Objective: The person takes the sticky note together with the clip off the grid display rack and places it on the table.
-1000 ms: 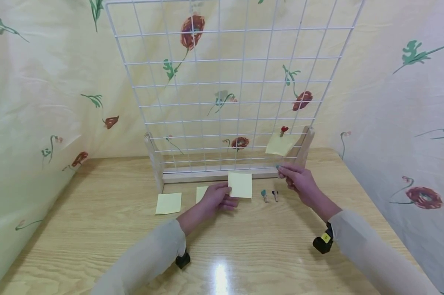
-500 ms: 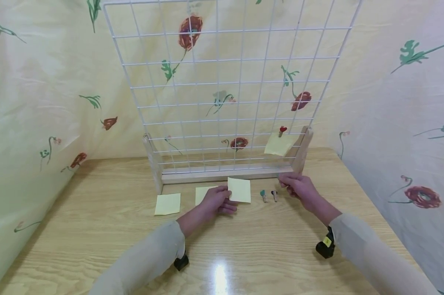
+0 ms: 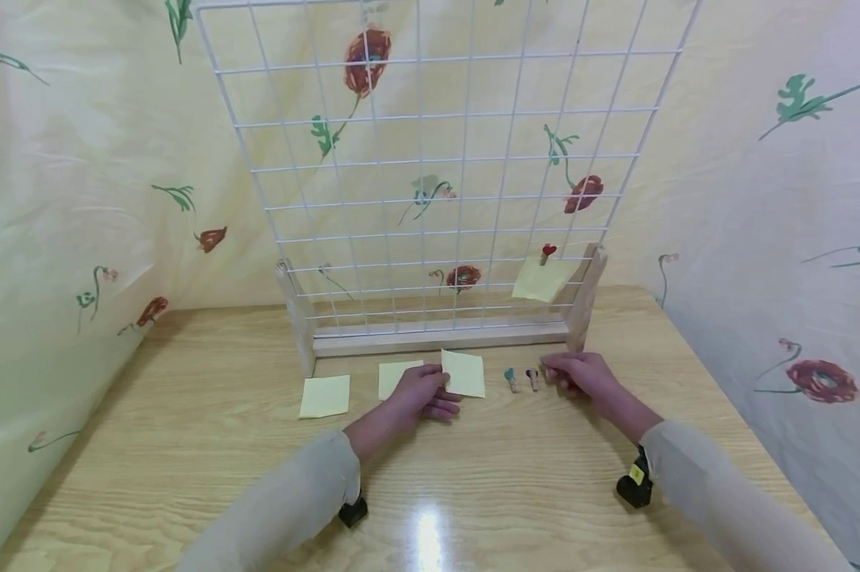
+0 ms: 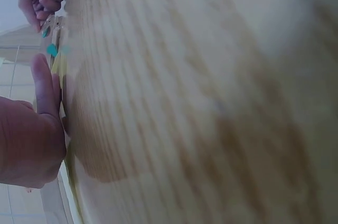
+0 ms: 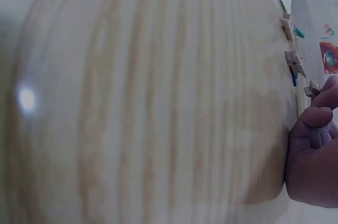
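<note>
My left hand (image 3: 418,393) pinches a pale yellow sticky note (image 3: 465,373) at its left edge, low over the table. Between the thumb and fingers of my right hand (image 3: 580,373) is a small wooden clothespin (image 5: 312,90); a teal bit shows at those fingertips in the left wrist view. Just left of that hand lie two more mini clothespins, one with a teal top (image 3: 510,376) and one with a dark blue top (image 3: 532,376). Another sticky note (image 3: 395,373) lies partly behind my left hand, and a further note (image 3: 325,396) rests at the left.
A white wire grid (image 3: 422,161) stands in a wooden base (image 3: 437,342) behind both hands. Low on its right side, a clothespin with a red heart (image 3: 548,251) holds a yellow note (image 3: 541,280). Flower-patterned cloth (image 3: 79,199) surrounds the wooden table (image 3: 208,445).
My right hand has come down from in front of the grid base to near the tabletop, clothespin still pinched. My left hand's note has dropped slightly toward the table.
</note>
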`<action>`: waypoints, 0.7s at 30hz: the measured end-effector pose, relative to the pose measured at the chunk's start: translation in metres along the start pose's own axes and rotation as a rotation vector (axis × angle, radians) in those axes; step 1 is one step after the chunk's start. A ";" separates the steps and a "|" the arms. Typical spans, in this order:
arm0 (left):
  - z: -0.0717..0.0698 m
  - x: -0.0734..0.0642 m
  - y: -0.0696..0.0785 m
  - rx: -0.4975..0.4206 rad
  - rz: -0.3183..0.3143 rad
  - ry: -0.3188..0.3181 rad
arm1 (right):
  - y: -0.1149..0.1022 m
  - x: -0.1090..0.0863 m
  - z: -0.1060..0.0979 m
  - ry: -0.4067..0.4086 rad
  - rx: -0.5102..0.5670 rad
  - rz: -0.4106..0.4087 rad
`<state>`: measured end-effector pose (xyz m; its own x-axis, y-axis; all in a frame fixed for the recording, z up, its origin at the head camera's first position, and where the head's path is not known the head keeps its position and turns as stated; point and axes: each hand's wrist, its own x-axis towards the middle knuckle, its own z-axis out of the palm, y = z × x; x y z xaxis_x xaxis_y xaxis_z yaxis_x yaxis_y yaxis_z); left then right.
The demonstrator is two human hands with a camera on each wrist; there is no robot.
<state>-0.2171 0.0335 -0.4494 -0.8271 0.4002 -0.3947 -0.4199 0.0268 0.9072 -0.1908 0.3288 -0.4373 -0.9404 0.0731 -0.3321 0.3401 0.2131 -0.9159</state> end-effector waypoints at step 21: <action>-0.002 -0.007 -0.006 0.168 0.065 0.054 | 0.010 0.001 0.009 0.093 -0.090 -0.048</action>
<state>-0.2092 0.0290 -0.4518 -0.8713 0.3564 -0.3373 -0.2999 0.1572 0.9409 -0.1886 0.3228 -0.4489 -0.9534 0.1496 -0.2619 0.2965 0.3047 -0.9051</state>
